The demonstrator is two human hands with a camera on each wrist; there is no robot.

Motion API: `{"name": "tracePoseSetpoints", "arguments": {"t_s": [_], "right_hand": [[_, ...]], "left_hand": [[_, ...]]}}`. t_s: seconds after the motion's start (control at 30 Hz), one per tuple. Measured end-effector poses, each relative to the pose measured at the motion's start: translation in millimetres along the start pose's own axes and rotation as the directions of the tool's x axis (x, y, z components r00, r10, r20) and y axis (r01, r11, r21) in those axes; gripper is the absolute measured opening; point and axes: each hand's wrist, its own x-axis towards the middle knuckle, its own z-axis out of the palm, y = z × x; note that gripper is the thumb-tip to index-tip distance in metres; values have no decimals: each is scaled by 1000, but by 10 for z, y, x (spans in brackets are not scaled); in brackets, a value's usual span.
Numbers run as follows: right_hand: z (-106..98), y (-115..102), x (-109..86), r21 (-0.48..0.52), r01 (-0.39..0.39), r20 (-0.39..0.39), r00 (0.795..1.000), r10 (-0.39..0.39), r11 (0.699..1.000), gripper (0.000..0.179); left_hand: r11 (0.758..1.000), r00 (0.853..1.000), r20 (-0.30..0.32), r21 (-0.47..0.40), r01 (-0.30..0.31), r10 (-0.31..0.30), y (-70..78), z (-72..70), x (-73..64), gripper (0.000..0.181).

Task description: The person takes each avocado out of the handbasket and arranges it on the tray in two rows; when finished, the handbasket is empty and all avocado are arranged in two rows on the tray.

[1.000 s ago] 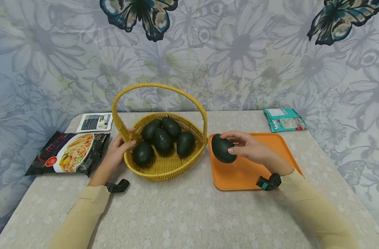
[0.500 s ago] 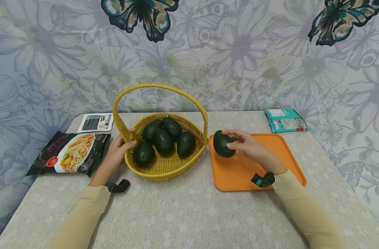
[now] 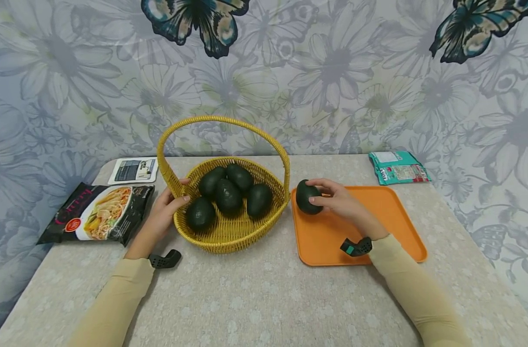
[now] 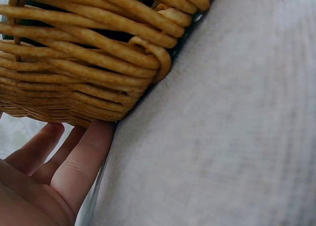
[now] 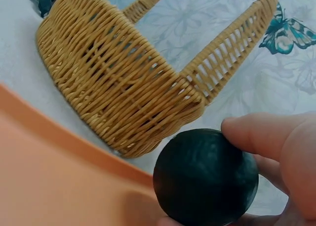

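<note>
A dark green avocado [image 3: 306, 197] is pinched between the thumb and fingers of my right hand [image 3: 335, 198], over the left part of an orange tray [image 3: 376, 226]. In the right wrist view the same avocado [image 5: 202, 179] shows its rounded end, and a shadow falls on the tray beside it. My left hand [image 3: 162, 212] grips the left side of a yellow wicker basket [image 3: 229, 246] at the foot of its handle, thumb over the rim. Several avocados [image 3: 228, 196] lie inside. From the left wrist, fingers [image 4: 81, 161] touch the basket's woven wall.
A black noodle packet [image 3: 97, 213] lies left of the basket, with a white flat package [image 3: 133, 171] behind it. At the back right is a teal packet [image 3: 398, 167]. A patterned wall [image 3: 333, 96] stands behind the table [image 3: 246, 299].
My right hand has moved a little left and away from me with the avocado, which now stands more upright. The left hand and basket have kept their place.
</note>
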Motion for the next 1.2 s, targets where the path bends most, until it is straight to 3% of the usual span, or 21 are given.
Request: {"name": "tracePoseSetpoints", "arguments": {"t_s": [0.47, 0.97, 1.2], "right_hand": [[93, 152, 88, -98, 76, -75, 994, -84, 992, 52], [169, 193, 127, -65, 125, -94, 987, -130, 990, 57], [119, 231, 118, -28, 90, -138, 986, -93, 996, 55]], "left_hand": [[1000, 1000, 7, 16, 8, -8, -15, -5, 21, 52], [1000, 1000, 7, 11, 2, -2, -7, -23, 7, 51], [1000, 1000, -1, -2, 1, -1, -1, -2, 3, 50]]}}
